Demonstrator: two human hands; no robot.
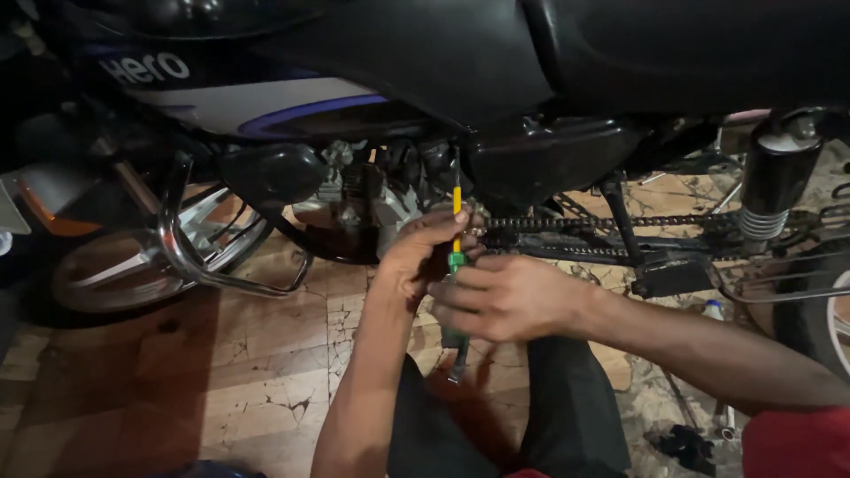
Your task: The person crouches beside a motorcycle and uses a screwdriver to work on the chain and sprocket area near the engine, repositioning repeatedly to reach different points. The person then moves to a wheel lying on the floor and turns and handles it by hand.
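Screwdriver [457, 232] upright by chain [567, 221]: both hands clasp it, L [423, 255] high, R [505, 296] low.

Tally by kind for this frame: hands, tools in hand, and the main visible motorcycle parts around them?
Hands: 2, the left hand and right hand
Screwdrivers: 1, yellow-and-green screwdriver held by both hands
Drive chains: 1, chain
Wheels: 2, front wheel, rear wheel
Shock absorbers: 1, shock absorber
Total: 7
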